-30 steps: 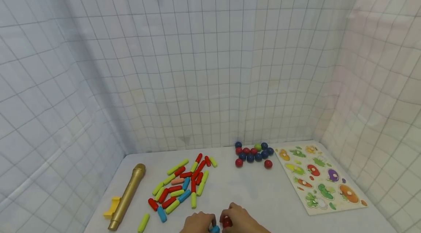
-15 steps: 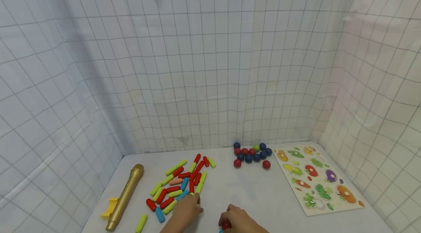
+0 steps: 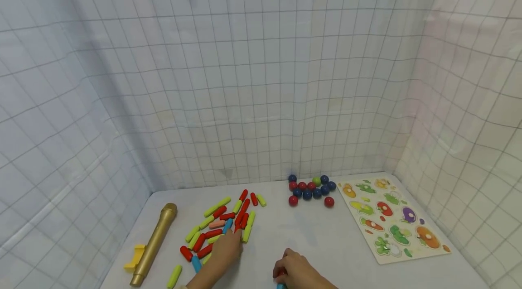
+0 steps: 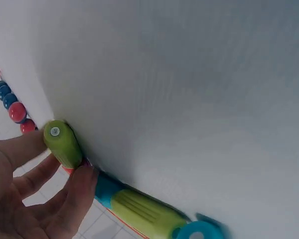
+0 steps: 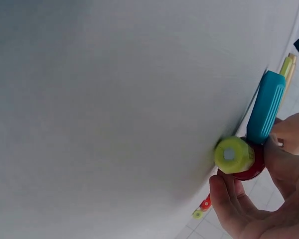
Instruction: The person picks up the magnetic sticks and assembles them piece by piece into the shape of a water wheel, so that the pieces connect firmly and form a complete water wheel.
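Observation:
My left hand (image 3: 227,248) is over the right side of a spread of coloured magnetic rods. In the left wrist view its thumb and fingers pinch a lime-green rod (image 4: 65,145) with a silver magnet in its end. Beside the fingertips lie a joined blue rod (image 4: 107,189) and another green rod (image 4: 144,213). My right hand (image 3: 295,268), near the table's front edge, grips a dark red ball (image 5: 257,164). A blue rod (image 5: 267,107) and a lime-green rod (image 5: 231,156) meet at that ball. The fingers partly hide it.
Several red rods (image 3: 199,243) lie around the left hand. A gold microphone (image 3: 155,243) rests at left beside a yellow piece (image 3: 136,258). Several blue balls (image 3: 307,195) and red balls (image 3: 329,201) sit at the back. A vegetable puzzle board (image 3: 393,221) lies at right.
My left hand has left the right hand's side and moved left and forward to the rods. The right hand stays nearly in place, still holding the red ball.

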`<state>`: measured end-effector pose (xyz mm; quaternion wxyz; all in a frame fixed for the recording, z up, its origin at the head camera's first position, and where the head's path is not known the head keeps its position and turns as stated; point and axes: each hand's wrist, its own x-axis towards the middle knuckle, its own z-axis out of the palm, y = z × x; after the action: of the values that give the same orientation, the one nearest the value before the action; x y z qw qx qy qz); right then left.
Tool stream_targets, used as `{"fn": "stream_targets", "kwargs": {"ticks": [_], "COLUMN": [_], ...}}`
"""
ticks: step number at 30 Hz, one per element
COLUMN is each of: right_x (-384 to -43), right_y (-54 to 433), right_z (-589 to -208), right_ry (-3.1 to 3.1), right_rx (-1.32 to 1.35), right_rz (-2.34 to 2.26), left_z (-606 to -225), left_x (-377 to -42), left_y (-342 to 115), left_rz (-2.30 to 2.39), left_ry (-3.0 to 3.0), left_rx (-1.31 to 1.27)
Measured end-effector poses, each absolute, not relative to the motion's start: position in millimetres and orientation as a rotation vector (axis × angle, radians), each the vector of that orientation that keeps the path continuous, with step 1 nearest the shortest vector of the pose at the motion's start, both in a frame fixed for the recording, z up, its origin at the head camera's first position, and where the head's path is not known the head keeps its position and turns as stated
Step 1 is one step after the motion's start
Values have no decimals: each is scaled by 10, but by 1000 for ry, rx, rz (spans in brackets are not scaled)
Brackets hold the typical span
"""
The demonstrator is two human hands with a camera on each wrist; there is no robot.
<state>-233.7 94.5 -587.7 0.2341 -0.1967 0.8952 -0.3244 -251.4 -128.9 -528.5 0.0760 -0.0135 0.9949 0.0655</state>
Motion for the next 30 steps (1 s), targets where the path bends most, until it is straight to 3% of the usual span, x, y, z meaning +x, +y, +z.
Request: {"fn": "stream_targets", "kwargs": {"ticks": [11, 23, 30], "right_x": [-2093, -2080, -2074], "right_y": [891, 892, 894], "right_z": [-5236, -5246, -5270], "right_ry": [2547, 2560, 2587], "right_rx": [-392, -392, -355], "right_rz": [-829, -817, -790], "left_z": [-5224, -5152, -5103], "left_x": [-2388, -2324, -2152], "left_y": [-1348, -1398, -1144], "left_rz": [283, 461, 775], "left_ry": [2981, 3045, 2715], "left_rx": [49, 177, 245]}}
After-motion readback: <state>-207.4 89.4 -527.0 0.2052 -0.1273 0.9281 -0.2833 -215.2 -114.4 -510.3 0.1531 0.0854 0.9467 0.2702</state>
